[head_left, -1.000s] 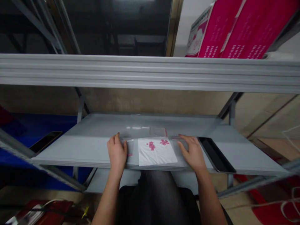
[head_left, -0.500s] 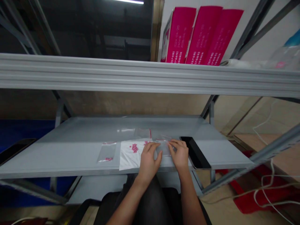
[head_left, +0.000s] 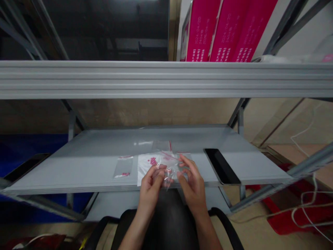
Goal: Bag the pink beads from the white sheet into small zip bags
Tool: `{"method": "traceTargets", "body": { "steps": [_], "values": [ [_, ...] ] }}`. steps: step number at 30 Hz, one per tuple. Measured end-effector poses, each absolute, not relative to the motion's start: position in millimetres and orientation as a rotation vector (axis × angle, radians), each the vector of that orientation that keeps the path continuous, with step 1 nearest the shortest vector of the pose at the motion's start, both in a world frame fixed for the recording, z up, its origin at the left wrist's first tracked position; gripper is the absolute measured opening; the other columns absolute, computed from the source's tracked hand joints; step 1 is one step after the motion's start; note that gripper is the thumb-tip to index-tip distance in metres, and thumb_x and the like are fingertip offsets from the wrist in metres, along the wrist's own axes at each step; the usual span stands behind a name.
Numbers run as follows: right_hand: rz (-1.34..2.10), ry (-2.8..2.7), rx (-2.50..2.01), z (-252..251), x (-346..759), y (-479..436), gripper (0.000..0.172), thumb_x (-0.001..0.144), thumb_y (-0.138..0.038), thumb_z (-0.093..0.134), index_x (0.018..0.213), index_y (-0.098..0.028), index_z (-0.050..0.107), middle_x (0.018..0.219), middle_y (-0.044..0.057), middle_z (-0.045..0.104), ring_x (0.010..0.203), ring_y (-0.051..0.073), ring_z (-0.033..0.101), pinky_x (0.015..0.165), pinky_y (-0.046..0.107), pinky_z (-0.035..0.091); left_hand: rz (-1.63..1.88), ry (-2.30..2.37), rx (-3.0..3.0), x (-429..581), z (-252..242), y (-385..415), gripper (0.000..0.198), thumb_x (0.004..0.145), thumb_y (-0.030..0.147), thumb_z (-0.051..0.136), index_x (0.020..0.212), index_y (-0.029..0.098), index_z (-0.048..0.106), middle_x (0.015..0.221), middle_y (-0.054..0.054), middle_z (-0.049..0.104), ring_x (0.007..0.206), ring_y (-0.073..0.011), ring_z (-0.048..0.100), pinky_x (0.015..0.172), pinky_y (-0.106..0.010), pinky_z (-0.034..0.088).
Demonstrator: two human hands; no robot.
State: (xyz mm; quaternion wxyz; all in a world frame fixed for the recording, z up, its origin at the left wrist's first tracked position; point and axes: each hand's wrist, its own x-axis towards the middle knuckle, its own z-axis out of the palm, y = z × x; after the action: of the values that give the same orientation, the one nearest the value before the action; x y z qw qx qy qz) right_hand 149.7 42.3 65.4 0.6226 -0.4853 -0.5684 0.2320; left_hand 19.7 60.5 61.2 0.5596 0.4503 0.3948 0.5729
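My left hand (head_left: 151, 185) pinches a clear zip bag (head_left: 168, 170) with a red strip along its top, raised and tilted over the table's front edge. At the bag's right side is my right hand (head_left: 194, 184), fingers apart and curved; whether a fingertip touches the bag is hard to tell. Behind the bag lies a white sheet (head_left: 144, 166) bearing a cluster of small pink beads (head_left: 153, 161); more pink shows through the plastic. To the left a flat zip bag (head_left: 123, 166) contains a few pink beads. Another bag (head_left: 184, 158) lies partly behind my right hand.
Farther back on the grey table (head_left: 99, 149) lies a further clear bag (head_left: 161, 145). A black phone (head_left: 222, 166) rests at right, and a dark device (head_left: 26, 166) at far left. A metal beam (head_left: 156, 81) crosses above, with pink boxes (head_left: 203, 31) on it.
A clear zip bag has come up off the table into my left hand, and both hands have drawn back towards me. The camera view has shifted slightly.
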Motion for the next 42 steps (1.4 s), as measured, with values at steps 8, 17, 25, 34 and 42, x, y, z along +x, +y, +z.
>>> {"method": "traceTargets", "body": {
  "steps": [8, 17, 25, 34, 42],
  "values": [
    [1.234, -1.138, -1.081, 59.1, 143.4, 46.2, 0.031, 0.074, -0.046, 0.073, 0.066, -0.018, 0.063, 0.056, -0.003, 0.059, 0.052, 0.011, 0.053, 0.051, 0.023, 0.041, 1.246, 1.138, 1.042, -30.2, 64.7, 43.8, 0.049, 0.063, 0.045, 0.081, 0.100, 0.016, 0.066, 0.067, 0.000, 0.071, 0.054, -0.0127, 0.061, 0.051, -0.022, 0.048],
    [1.564, -1.236, -0.999, 50.6, 133.5, 35.4, 0.032, 0.070, -0.042, 0.076, 0.064, -0.018, 0.055, 0.051, -0.006, 0.057, 0.043, 0.007, 0.047, 0.045, 0.020, 0.031, 1.513, 1.457, 1.274, -53.7, 57.4, 24.6, 0.052, 0.069, 0.043, 0.075, 0.114, 0.022, 0.059, 0.110, -0.009, 0.067, 0.087, -0.0206, 0.063, 0.074, -0.030, 0.051],
    [1.636, -1.305, -0.913, 58.8, 113.3, 17.5, 0.037, 0.065, -0.034, 0.081, 0.057, -0.017, 0.050, 0.054, -0.007, 0.050, 0.050, 0.005, 0.039, 0.050, 0.019, 0.029, 1.149, 1.182, 1.809, -36.7, 68.9, 0.2, 0.024, 0.081, 0.027, 0.059, 0.063, 0.022, 0.043, 0.062, 0.003, 0.048, 0.059, -0.0142, 0.049, 0.057, -0.023, 0.040],
    [1.883, -1.329, -0.912, 64.5, 114.2, 12.4, 0.038, 0.068, -0.048, 0.076, 0.063, -0.015, 0.058, 0.052, 0.000, 0.063, 0.040, 0.009, 0.055, 0.037, 0.017, 0.037, 0.961, 1.079, 1.651, -42.8, 72.4, -4.1, 0.037, 0.094, 0.040, 0.043, 0.063, 0.020, 0.047, 0.059, 0.002, 0.051, 0.057, -0.0135, 0.050, 0.057, -0.023, 0.039],
    [1.272, -1.405, -1.223, 66.9, 106.6, 8.6, 0.024, 0.070, -0.024, 0.052, 0.047, -0.018, 0.048, 0.042, -0.006, 0.040, 0.041, 0.006, 0.036, 0.042, 0.019, 0.025, 0.989, 1.358, 1.860, -47.5, 71.8, -3.8, 0.025, 0.080, 0.022, 0.045, 0.055, 0.020, 0.043, 0.050, 0.004, 0.047, 0.049, -0.0122, 0.049, 0.048, -0.020, 0.036]
  ]
}}
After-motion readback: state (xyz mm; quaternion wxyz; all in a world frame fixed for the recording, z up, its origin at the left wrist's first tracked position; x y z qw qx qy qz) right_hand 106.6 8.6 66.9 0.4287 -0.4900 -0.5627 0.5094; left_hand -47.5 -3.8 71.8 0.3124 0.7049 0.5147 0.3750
